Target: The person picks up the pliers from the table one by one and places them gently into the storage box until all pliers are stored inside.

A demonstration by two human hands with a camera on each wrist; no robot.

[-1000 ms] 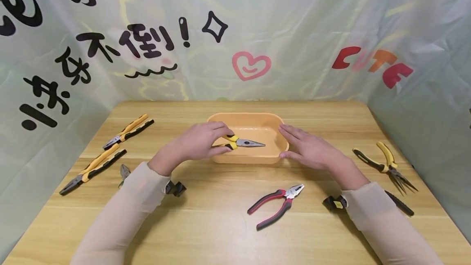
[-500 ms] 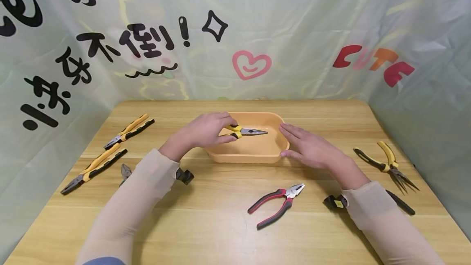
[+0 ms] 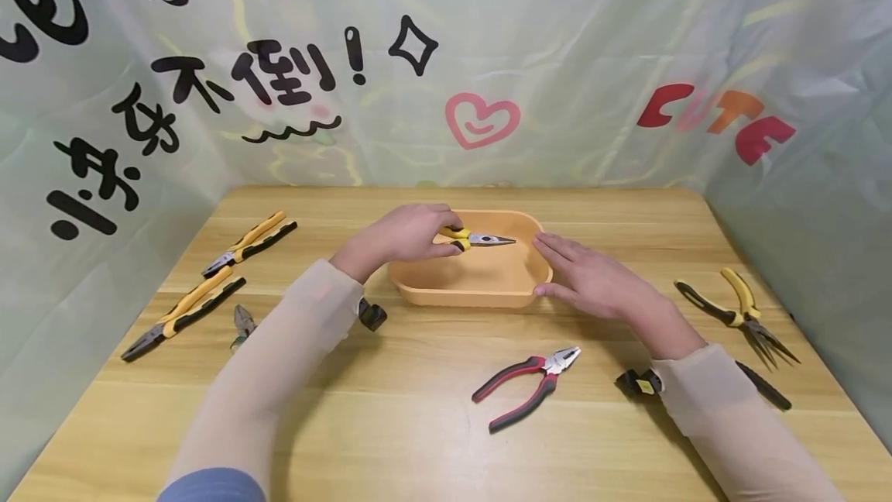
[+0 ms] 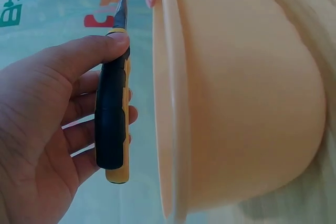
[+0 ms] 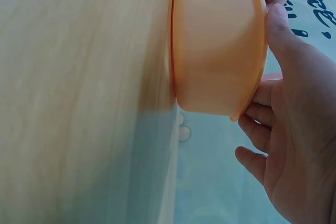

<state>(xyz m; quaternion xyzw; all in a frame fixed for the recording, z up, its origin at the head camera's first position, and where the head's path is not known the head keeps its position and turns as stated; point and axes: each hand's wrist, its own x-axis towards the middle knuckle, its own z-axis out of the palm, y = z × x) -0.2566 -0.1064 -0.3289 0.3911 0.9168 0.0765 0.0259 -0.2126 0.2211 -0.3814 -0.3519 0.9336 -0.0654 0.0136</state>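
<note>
My left hand (image 3: pixel 411 235) holds needle-nose pliers (image 3: pixel 491 240) by their yellow-and-black handles, over the back part of a peach-orange plastic basin (image 3: pixel 467 300). The jaws point right. From the left wrist view, the thumb presses the black side of the handle (image 4: pixel 111 114), the fingers lie behind it, and the pliers stand above the basin's rim. My right hand (image 3: pixel 592 277) rests at the basin's right end, fingers extended along the rim and thumb near the front corner. In the right wrist view the thumb touches the rim of the basin (image 5: pixel 218 45).
Red-and-black combination pliers (image 3: pixel 526 386) lie in front of the basin. Two orange-and-black pliers (image 3: pixel 251 242) (image 3: pixel 183 314) and a small grey-jawed tool (image 3: pixel 244 321) lie left. Right are yellow-and-black pliers (image 3: pixel 746 316) and a black handle (image 3: pixel 764 384) partly under the sleeve. Printed curtains surround the wooden table.
My left hand has carried the needle-nose pliers back and slightly right, from the basin's middle toward its far side. My right hand has stayed at the basin's right end.
</note>
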